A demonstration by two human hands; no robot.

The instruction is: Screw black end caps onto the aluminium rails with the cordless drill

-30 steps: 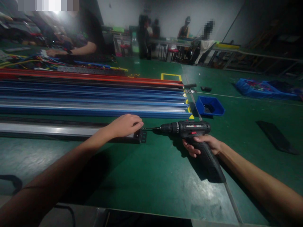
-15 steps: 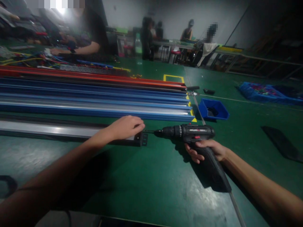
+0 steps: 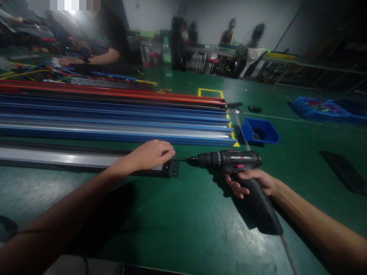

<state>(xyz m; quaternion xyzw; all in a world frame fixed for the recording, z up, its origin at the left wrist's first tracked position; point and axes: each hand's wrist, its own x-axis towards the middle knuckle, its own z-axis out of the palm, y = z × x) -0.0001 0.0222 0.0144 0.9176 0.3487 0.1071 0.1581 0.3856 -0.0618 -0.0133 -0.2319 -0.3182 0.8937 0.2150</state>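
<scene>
My right hand (image 3: 249, 181) is closed round the handle of a black power drill (image 3: 241, 160), and a cable runs from the foot of its grip. The drill lies level and points left. Its long thin bit (image 3: 185, 158) reaches the end of a long black profile with a silver face (image 3: 77, 157). My left hand (image 3: 153, 152) lies over that end from above, fingers bent and gripping it. The fingertips on the far side are hidden. A small slotted black bracket (image 3: 175, 169) sticks out from the profile's end, just below the bit.
Several blue profiles (image 3: 114, 120) and red ones (image 3: 114, 91) lie parallel behind. A blue bin (image 3: 266, 131) with dark parts stands at their right end. Further right are a flat black piece (image 3: 342, 172) and blue bags (image 3: 309, 109). Across the green table, a co-worker's arm (image 3: 103, 58) is among cables.
Both hands, the drill and the profile keep almost the same positions. The view has shifted slightly.
</scene>
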